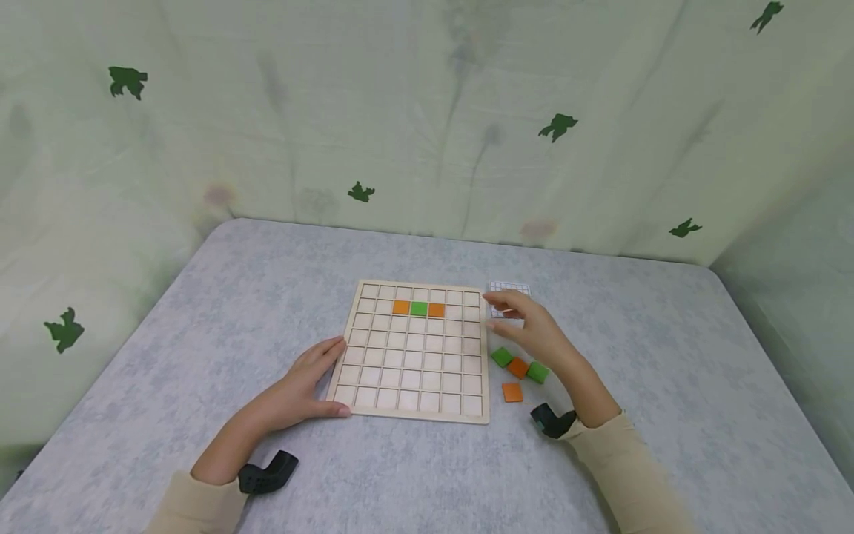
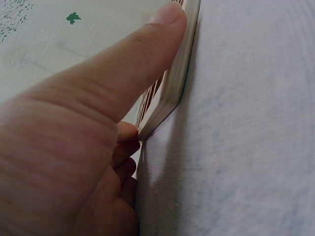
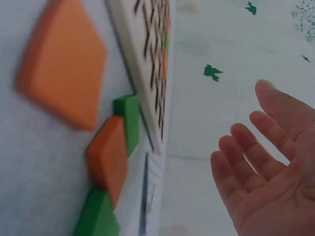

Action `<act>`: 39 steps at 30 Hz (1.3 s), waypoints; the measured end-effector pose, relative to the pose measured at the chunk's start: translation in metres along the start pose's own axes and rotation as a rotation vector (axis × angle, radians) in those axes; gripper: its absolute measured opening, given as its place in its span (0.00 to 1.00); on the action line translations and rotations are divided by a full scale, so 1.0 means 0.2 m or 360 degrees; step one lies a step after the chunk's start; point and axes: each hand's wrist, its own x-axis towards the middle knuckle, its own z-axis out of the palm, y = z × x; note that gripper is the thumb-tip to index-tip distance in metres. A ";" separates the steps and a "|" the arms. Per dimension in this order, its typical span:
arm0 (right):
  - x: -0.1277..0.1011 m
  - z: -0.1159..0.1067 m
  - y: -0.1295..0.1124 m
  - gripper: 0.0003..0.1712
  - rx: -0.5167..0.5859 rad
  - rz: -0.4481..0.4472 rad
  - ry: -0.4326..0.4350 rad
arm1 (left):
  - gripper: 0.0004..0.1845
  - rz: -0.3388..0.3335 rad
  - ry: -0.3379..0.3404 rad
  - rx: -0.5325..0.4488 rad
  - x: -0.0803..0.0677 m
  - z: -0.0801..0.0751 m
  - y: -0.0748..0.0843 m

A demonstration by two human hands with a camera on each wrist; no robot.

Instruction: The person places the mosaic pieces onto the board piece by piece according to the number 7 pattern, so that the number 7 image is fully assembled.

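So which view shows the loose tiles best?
The head view: all four tiles lie right of the board. The right wrist view shows them close but blurred and cropped; the left wrist view shows none.

Head camera looks down at the board (image 1: 414, 352); both wrist cameras (very close) share its edges.

This looks like a small recording corner set up for tabletop work, not a normal living room or kitchen. A pale green cloth (image 1: 427, 111) printed with dark green shapes hangs close behind the far edge and both sides of a grey table (image 1: 667, 356) with rounded corners. On the table are only a wooden grid board (image 1: 414, 363) and some coloured tiles (image 1: 518, 368).
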 end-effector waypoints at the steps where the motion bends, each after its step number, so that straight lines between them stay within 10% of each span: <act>1: -0.02 0.00 0.02 0.28 -0.0010 0.0014 -0.0020 | 0.58 -0.0002 -0.0001 0.0000 0.00 0.00 0.00; 12: -0.15 0.03 0.17 0.24 -0.0197 0.0030 -0.0274 | 0.59 -0.0017 -0.0018 -0.0001 0.00 0.00 -0.01; 39: 0.08 0.16 -0.05 0.17 -0.0097 -0.0230 0.0184 | 0.58 0.0012 0.0007 0.0015 0.00 0.01 -0.01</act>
